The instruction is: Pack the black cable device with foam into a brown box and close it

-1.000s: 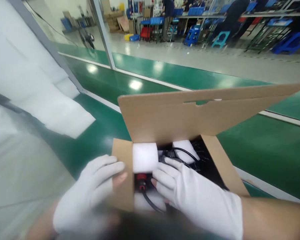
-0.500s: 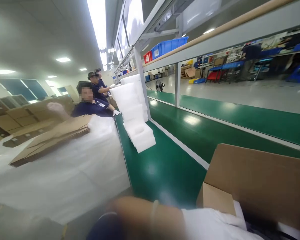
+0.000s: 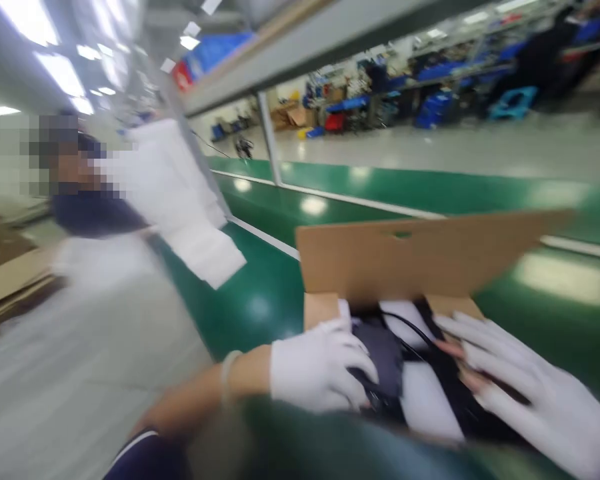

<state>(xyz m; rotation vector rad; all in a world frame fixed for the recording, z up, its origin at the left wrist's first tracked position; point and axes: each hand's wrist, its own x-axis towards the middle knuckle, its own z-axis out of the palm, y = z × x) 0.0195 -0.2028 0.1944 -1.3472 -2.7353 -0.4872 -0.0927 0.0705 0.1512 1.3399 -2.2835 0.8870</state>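
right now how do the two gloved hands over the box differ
The left hand is curled, its fingers bent down over a dark item in the cardboard box. The right hand is flat and spread, fingers stretched out across the box's right side. The left wrist shows a pale band; the right wrist is out of frame. Both wear white gloves and reach into the same open box.

Cardboard box (image 3: 420,257) open on green belt, flap upright; dark device (image 3: 383,350) w/ black cable, white foam (image 3: 423,397) inside.
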